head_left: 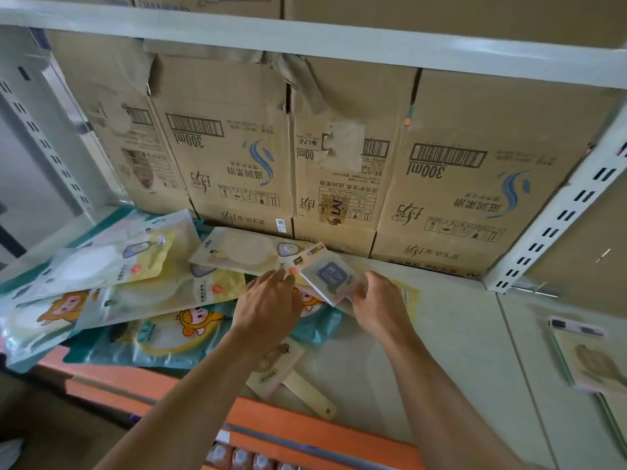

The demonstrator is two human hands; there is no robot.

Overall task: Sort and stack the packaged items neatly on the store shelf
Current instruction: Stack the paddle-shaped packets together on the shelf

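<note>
While the right hand (pixel 376 300) pinches one small packet (pixel 330 276), the left hand (pixel 268 307) lies with fingers released before four cartons (pixel 237 157).

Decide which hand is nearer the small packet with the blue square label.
Right. The right hand grips the small packet at its right edge; the left hand lies to its left, over the scattered packs.

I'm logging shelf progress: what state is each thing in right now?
Small square packet: tilted, gripped by the right hand.
Left hand: fingers straight, resting on the cartoon packets.
Cartoon packets: scattered, overlapping, unsorted.
Cardboard boxes: closed, upside down, tops crumpled.
Far-right packet: lying flat, apart.
</note>
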